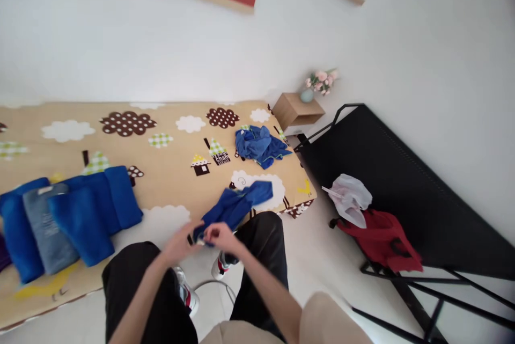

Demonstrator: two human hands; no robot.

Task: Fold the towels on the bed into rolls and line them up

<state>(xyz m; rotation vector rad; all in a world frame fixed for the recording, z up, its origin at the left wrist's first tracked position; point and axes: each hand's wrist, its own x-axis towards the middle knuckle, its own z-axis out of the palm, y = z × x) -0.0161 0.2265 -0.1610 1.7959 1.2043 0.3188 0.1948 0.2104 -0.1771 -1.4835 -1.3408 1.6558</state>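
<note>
A blue cloth (237, 205) lies partly over the near edge of the patterned bed (177, 145), its lower end at my hands. My right hand (220, 235) is closed in a pinch at that end, on what seems to be the cloth's edge. Just to its left, my left hand (181, 244) is blurred, with its fingers reaching to the cloth; its grip is unclear. Farther back at the right lies a crumpled blue cloth (261, 145). At the left are folded blue cloths (94, 202) and a folded grey-blue cloth (50, 228).
A wooden bedside box (295, 110) with a flower vase (307, 95) stands beyond the bed's right end. At the right, a black folding frame (386, 177) holds a red bag (386, 242) and a white plastic bag (349, 196). My knees are against the bed's near side.
</note>
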